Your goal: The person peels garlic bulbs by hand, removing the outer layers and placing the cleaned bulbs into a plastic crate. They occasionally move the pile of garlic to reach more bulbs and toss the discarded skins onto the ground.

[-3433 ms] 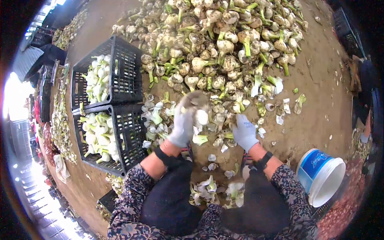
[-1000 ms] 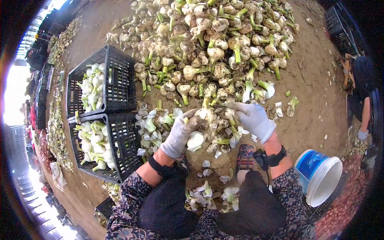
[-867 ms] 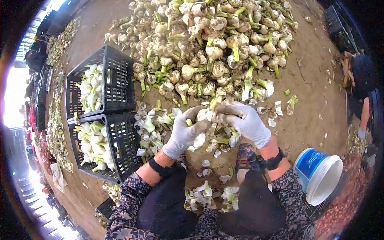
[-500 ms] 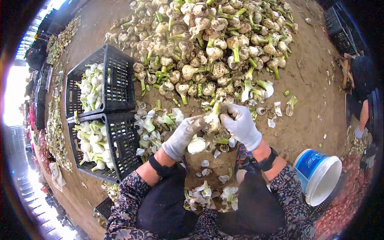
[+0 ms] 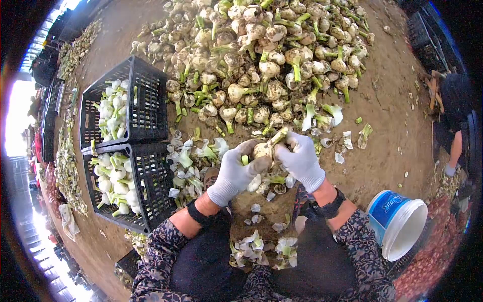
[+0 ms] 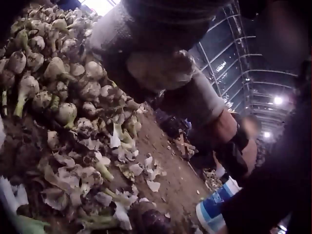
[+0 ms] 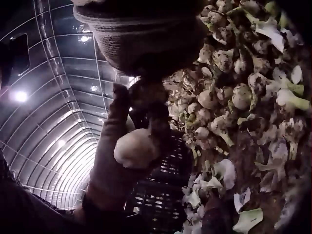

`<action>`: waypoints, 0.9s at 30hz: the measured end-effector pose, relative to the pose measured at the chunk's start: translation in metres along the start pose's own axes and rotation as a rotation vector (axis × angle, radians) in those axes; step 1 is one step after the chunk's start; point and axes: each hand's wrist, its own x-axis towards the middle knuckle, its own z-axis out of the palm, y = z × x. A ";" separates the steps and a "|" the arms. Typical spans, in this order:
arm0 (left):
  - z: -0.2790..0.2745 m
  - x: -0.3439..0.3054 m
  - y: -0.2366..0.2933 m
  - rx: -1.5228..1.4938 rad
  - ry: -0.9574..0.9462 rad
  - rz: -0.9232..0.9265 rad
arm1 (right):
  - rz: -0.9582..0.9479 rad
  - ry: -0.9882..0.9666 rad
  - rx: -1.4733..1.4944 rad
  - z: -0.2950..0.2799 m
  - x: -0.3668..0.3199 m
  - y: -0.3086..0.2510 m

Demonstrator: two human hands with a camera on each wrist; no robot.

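Both hands wear whitish gloves soiled at the fingers. My left hand (image 5: pixel 235 173) grips a dirt-marked garlic bulb (image 5: pixel 261 150) between thumb and fingers. A second, clean white garlic bulb (image 7: pixel 136 148) is tucked lower in that hand, as the right wrist view shows; a cut green stem (image 5: pixel 245 160) pokes out between the fingers. With curled fingers, my right hand (image 5: pixel 302 161) pinches the upper bulb's stem (image 5: pixel 279 135), which slants up to the right. Glove and shadow hide much of both bulbs in the left wrist view.
A heap of unpeeled garlic (image 5: pixel 266 65) lies ahead. Two black crates (image 5: pixel 148 100) of clean white bulbs stand at left. Peeled skins (image 5: pixel 186 161) litter the soil near the feet. A white-and-blue bucket (image 5: pixel 397 221) lies tilted at right; another person (image 5: pixel 455 126) sits beyond.
Earlier my left hand held the clean bulb and my right hand reached into the heap's edge. Both hands then met on a dirty bulb, whose stem now tilts further right.
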 end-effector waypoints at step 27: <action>-0.012 0.009 -0.033 -1.341 -0.445 -0.613 | 0.116 -0.280 0.540 -0.001 -0.002 -0.011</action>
